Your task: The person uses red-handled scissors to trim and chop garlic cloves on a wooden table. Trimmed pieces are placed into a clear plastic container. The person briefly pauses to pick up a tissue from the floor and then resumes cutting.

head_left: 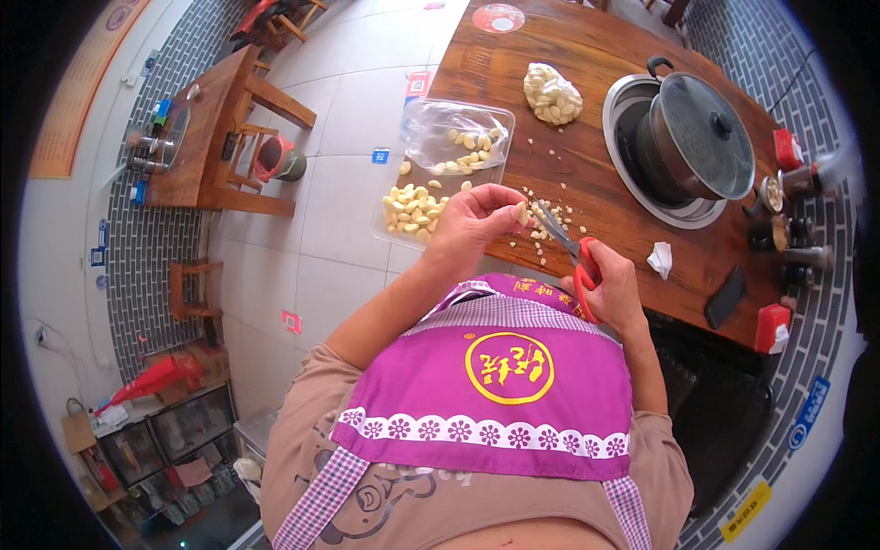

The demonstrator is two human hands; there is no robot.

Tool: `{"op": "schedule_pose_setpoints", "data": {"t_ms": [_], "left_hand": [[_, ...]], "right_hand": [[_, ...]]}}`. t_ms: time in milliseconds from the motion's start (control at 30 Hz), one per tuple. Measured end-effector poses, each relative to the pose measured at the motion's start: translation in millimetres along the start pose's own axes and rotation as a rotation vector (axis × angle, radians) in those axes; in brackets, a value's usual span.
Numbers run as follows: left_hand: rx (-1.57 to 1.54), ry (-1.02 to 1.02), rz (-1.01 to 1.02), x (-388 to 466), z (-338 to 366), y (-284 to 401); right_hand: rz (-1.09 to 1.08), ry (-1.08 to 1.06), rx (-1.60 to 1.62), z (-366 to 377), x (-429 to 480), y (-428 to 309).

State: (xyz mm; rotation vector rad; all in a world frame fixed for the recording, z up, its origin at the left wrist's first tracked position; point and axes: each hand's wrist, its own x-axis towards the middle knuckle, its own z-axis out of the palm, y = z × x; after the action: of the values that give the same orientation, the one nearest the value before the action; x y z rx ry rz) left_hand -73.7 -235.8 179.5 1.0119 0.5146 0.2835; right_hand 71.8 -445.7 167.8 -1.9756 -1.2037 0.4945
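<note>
Between the thumb and fingertips of my left hand (474, 216) is a peeled garlic clove (522, 212). My right hand (610, 285) grips the red handles of a pair of scissors (584, 275), whose blades point at the clove. Small cut garlic bits (550, 218) lie scattered on the wooden table below the blades. Left of my left hand, a clear plastic tray (510, 137) holds a pile of peeled cloves (412, 210) at its near end and a clear plastic bag with more cloves at its far end. Another bag of garlic cloves (553, 96) lies farther back on the table.
A lidded pot (708, 137) stands in a round metal-rimmed recess at the right. Nearer are a crumpled tissue (660, 260), a dark phone (725, 297) and a red tissue box (773, 328). Seasoning jars (801, 234) line the wall side. A second wooden table (206, 137) stands across the tiled floor.
</note>
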Motion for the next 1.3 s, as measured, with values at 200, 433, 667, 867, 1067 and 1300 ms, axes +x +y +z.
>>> {"op": "schedule_pose_setpoints", "data": {"t_ms": [200, 433, 667, 867, 1067, 1300], "left_hand": [[0.233, 0.017, 0.044, 0.6, 14.9, -3.6], [0.342, 0.005, 0.005, 6.9, 27.1, 0.2], [0.371, -0.013, -0.062, 26.8, 25.1, -9.6], [0.369, 0.039, -0.153, 44.3, 10.7, -29.9], [-0.106, 0.011, -0.306, 51.6, -7.6, -33.0], [-0.477, -0.047, -0.33, 42.0, -1.6, -20.7]], "right_hand": [[-0.011, 0.034, -0.075, -5.9, -6.5, 5.9], [-0.04, 0.128, -0.092, -7.6, -10.4, 13.4], [0.03, 0.1, -0.052, -6.6, -10.8, 28.0], [0.143, 0.072, -0.029, 8.9, -8.0, 45.7], [0.273, 0.053, 0.014, 15.5, -3.9, 48.6], [0.121, 0.047, 0.095, 13.7, 1.6, 29.7]]}}
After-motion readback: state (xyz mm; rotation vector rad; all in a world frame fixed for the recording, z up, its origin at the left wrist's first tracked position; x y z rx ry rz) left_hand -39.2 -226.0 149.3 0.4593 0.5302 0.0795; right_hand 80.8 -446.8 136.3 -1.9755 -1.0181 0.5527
